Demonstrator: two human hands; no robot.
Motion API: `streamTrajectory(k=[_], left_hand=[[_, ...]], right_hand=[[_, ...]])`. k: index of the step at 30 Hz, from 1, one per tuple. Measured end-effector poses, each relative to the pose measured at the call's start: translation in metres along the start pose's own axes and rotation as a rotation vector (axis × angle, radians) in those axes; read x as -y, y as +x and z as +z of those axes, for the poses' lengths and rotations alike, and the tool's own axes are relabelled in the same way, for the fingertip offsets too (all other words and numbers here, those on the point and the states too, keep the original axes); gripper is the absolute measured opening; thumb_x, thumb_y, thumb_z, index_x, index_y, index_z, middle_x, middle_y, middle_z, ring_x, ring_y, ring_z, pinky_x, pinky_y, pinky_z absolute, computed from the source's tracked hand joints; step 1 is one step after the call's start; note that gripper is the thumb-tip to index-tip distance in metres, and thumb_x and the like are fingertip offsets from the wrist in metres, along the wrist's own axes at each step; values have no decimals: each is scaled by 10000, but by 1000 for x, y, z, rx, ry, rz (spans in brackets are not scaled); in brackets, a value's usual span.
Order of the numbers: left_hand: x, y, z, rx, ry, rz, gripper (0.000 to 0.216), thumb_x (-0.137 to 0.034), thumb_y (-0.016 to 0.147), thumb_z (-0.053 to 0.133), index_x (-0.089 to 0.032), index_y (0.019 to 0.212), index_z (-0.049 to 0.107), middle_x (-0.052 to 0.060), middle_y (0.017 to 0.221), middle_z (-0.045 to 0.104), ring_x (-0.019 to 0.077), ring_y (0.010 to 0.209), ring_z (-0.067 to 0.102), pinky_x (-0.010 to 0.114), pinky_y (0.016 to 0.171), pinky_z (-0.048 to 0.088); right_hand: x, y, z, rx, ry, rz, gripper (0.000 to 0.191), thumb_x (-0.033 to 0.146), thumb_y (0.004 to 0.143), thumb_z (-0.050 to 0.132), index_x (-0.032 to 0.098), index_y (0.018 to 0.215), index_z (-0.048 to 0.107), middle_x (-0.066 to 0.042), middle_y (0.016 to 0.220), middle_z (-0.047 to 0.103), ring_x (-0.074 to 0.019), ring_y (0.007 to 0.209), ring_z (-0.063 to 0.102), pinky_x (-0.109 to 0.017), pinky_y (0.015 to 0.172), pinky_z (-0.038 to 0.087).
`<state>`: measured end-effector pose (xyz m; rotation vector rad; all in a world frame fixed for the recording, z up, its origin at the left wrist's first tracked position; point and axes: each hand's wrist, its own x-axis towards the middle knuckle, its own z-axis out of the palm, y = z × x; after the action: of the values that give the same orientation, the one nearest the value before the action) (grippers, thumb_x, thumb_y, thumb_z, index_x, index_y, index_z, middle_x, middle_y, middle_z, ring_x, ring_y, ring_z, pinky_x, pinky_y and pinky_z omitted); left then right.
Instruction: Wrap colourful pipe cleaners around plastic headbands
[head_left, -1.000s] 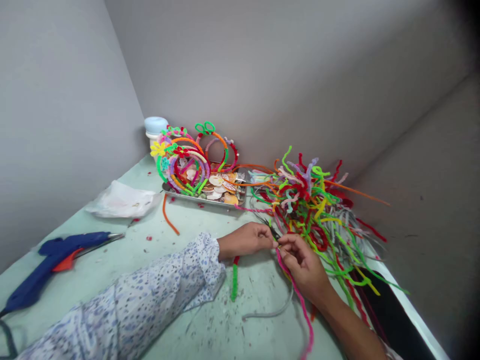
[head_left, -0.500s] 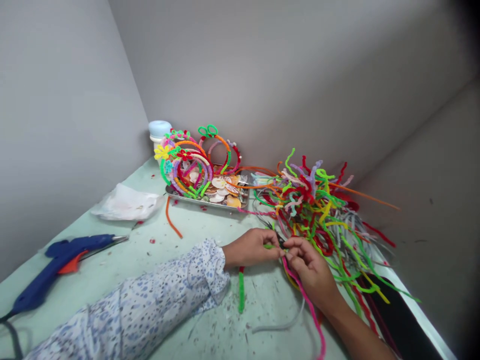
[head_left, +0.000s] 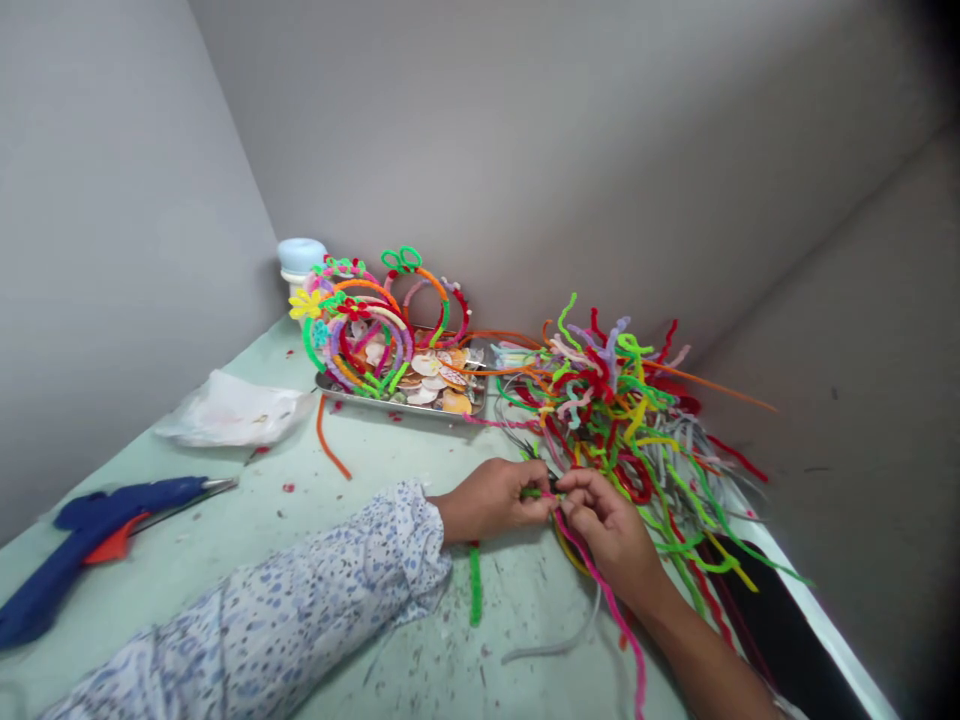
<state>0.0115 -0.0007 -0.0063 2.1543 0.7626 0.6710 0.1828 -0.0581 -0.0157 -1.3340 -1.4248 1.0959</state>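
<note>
My left hand [head_left: 506, 500] and my right hand [head_left: 604, 515] meet above the table, fingertips almost touching. A long pink pipe cleaner [head_left: 611, 600] runs from my right fingers down toward the front edge. Pinched in my left fingers is a short green pipe cleaner [head_left: 531, 492], the pink one's end meeting it. Dark scissors, partly hidden, seem to lie just behind my fingertips. Below my left wrist lies another green piece [head_left: 475, 590]; a grey strip [head_left: 551, 652] curves nearby.
A tangled heap of coloured pipe cleaners [head_left: 645, 420] covers the right side. Behind stands a metal tray [head_left: 405, 408] with wrapped headbands [head_left: 360, 350] and paper cutouts. Leftward are a plastic bag [head_left: 232, 410], a blue glue gun [head_left: 97, 530] and a lidded jar [head_left: 301, 258].
The view has shifted slightly, so everything appears a little further left. My fingers have drawn the pink pipe cleaner's end up against the green piece.
</note>
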Motion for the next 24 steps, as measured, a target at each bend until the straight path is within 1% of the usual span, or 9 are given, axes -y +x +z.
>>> streamTrajectory(k=[3,8,11,17,24], left_hand=[[0,0,1,-9,88,24,148,-297,800,531,-156,777,572,-52,608,481,66,556,396,179,516,266],[-3,1,1,-27,170,55,161,-296,822,504,-162,754,562,-52,586,484,62,519,376,186,505,246],[-4,0,1,-32,197,61,169,-308,822,499,-165,755,559,-46,590,501,67,514,380,189,508,250],[-4,-1,-2,0,223,62,145,-292,800,505,-168,841,567,-13,651,552,95,563,459,195,546,297],[-4,-1,0,-26,273,63,172,-318,826,480,-175,790,569,-12,638,556,94,546,435,207,528,258]], right_hand=[[0,0,-1,-9,-15,-8,145,223,803,499,199,947,494,67,620,409,-87,525,371,-205,490,306],[0,0,-2,-11,5,-16,134,216,797,494,197,929,497,70,619,386,-83,519,344,-203,479,288],[1,0,-1,-13,12,-16,136,201,781,497,193,917,496,70,619,384,-82,521,340,-201,481,287],[3,0,1,-14,24,-10,147,216,775,526,191,917,502,71,608,386,-83,515,354,-197,476,296],[5,0,0,-26,2,3,156,235,767,547,198,915,517,69,606,386,-91,511,363,-203,484,312]])
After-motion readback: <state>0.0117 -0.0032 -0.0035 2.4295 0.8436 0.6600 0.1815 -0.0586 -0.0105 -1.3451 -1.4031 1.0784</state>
